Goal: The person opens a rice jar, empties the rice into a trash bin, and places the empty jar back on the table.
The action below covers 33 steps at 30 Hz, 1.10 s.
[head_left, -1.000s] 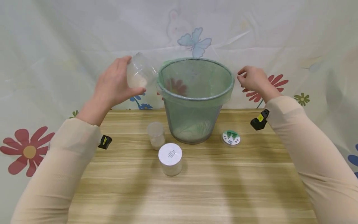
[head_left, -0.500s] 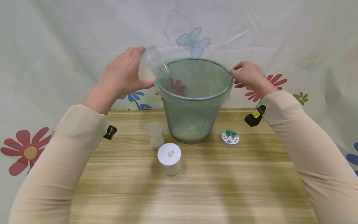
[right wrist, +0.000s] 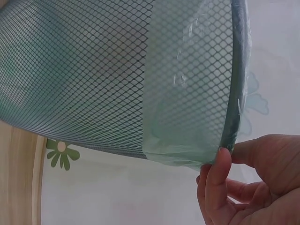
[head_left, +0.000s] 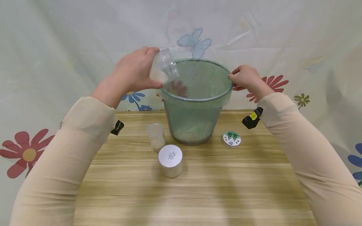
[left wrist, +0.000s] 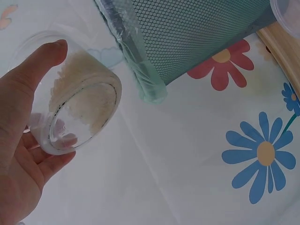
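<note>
My left hand [head_left: 135, 69] grips a clear plastic jar [head_left: 166, 62], tilted with its mouth toward the left rim of the wastebasket. Pale rice-like grains [left wrist: 86, 101] lie heaped inside it in the left wrist view. The mesh wastebasket [head_left: 192, 125] stands on the table, and a thin green bin bag [right wrist: 187, 84] is folded over its rim. At the right side of that rim, my right hand [head_left: 246, 78] pinches the edge and the bag between thumb and fingers.
A jar with a white top [head_left: 170, 156] and a smaller clear container [head_left: 156, 138] holding pale contents stand in front of the wastebasket. To its right lies a round green-and-white lid [head_left: 231, 139] on the wooden table [head_left: 198, 197]. A flowered curtain [head_left: 85, 37] hangs behind.
My left hand has moved right with the jar, bringing its mouth over the left rim. My right hand has come left from beside the wastebasket and taken hold of the right rim.
</note>
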{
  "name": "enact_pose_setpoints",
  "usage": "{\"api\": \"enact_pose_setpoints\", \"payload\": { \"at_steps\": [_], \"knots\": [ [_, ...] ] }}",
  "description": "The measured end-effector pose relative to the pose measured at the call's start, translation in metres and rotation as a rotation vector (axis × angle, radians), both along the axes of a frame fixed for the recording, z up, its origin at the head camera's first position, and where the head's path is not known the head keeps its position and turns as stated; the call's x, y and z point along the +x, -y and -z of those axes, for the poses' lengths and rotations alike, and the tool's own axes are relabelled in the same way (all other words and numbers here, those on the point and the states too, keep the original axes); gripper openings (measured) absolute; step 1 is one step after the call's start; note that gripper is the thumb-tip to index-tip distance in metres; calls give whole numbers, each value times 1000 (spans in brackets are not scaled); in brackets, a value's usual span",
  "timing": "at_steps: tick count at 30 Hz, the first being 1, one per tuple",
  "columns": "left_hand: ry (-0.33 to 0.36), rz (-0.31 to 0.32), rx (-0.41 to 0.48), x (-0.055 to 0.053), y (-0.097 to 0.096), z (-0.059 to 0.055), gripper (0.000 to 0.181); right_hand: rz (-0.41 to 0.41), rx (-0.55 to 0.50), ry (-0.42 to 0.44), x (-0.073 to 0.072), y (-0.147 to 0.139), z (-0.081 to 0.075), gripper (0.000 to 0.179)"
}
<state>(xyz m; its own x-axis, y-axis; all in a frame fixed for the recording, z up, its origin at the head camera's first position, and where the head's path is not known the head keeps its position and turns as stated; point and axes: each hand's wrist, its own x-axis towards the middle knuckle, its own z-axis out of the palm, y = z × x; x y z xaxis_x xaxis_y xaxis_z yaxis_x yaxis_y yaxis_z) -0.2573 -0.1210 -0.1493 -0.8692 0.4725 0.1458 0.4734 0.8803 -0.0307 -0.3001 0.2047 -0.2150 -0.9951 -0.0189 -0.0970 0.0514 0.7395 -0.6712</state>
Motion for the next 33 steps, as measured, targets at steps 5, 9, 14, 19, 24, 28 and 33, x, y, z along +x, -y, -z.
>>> {"api": "enact_pose_setpoints", "payload": {
  "at_steps": [5,9,14,19,24,28,33],
  "knots": [
    [12,21,-28,-1,-6,-3,97,14,-44,10,0,2,0,51],
    [22,45,-51,-2,-12,-6,96,17,-43,13,1,3,1,51],
    [26,75,-108,-3,-20,-10,96,16,-38,16,1,3,0,49],
    [31,101,-175,-5,-28,-13,100,8,-32,13,1,2,0,49],
    [34,112,-201,-6,-31,-12,100,-4,-29,9,1,2,2,50],
    [34,123,-214,-5,-33,-11,99,-7,-21,5,1,2,3,49],
    [18,154,-240,-4,-36,-11,96,0,-22,0,2,2,3,48]
  ]
}}
